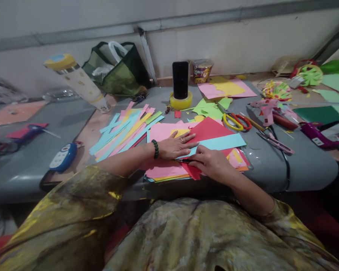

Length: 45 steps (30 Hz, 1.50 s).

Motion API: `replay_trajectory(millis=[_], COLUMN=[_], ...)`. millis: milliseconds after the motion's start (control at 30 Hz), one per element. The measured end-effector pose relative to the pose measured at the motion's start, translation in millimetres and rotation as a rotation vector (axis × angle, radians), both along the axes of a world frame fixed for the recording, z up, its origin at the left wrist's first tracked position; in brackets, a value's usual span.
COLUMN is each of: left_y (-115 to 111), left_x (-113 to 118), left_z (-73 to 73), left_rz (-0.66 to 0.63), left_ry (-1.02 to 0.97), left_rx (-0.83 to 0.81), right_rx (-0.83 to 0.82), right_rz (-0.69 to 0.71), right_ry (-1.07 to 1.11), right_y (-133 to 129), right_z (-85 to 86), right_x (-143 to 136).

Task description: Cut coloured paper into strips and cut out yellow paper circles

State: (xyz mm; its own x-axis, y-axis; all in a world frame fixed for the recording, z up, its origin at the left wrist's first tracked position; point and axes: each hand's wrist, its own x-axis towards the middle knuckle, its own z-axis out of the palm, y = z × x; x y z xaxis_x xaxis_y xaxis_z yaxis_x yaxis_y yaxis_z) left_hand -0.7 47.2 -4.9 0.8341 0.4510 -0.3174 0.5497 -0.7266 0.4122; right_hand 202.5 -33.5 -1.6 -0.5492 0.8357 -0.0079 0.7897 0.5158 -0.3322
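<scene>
Head view shows a tall bottle (pixel 80 83) at the upper left. Next come thin paper strips (pixel 127 131). In the middle, the left hand (pixel 175 146) lies flat, fingers a bit spread, touching a blue strip (pixel 224 143) on a paper pile (pixel 164 168). Close by, the right hand (pixel 211 162) pinches a thin black tool (pixel 183 160). Scissors (pixel 237 122) lie right of the middle.

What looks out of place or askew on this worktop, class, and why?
The phone is propped upright by a yellow tape roll, an unusual stand. To the left, paper strips lie askew, crossing at different angles. No spill shows.
</scene>
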Motion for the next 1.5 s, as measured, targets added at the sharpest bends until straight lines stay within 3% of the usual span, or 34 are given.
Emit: replay_trajectory(millis=[233,300,400,433,500,600,700,800,900,1133,1267,1367,1500], left_y=[-3,-3,-3,-4,-6,-16,-31,-46,-56,-67,-67,-67,-69], left_x=[2,2,1,0,-3,-8,-13,-20,-29,-41,-35,-27,-15], left_z=[5.0,5.6,3.1,1.9,0.5,3.6,10.4,13.9,11.9,-0.7,-1.5,4.3,12.2], left_rz=[0.018,0.019,0.014,0.016,0.031,0.051,0.085,0.148,0.182,0.190,0.219,0.263,0.278], left_ry=[0.031,0.051,0.045,0.033,0.007,0.003,0.020,0.027,0.007,-0.077,-0.105,-0.071,-0.010], left_rx=[0.028,0.035,0.077,0.108,0.194,0.320,0.417,0.517,0.580,0.744,0.747,0.715,0.713], right_rx=[0.045,0.061,0.136,0.207,0.352,0.429,0.369,0.398,0.467,0.491,0.551,0.462,0.333], right_rz=[0.085,0.099,0.082,0.032,-0.261,-0.698,-0.809,-0.728,-0.631,-0.597,-0.321,-0.070,0.116], right_ry=[0.056,0.070,0.205,0.286,0.331,0.170,0.017,-0.025,-0.062,-0.138,-0.018,-0.006,-0.207], right_y=[-7,-16,-30,-33,-36,-34,-31,-27,-18,4,4,10,19], right_z=[-1.4,1.8,10.7,13.3,15.1,5.1,-15.7,-34.3,-42.4,-23.9,-12.5,-13.0,-11.1], right_x=[-16,-4,39,58,96,142,164,168,171,173,132,91,60])
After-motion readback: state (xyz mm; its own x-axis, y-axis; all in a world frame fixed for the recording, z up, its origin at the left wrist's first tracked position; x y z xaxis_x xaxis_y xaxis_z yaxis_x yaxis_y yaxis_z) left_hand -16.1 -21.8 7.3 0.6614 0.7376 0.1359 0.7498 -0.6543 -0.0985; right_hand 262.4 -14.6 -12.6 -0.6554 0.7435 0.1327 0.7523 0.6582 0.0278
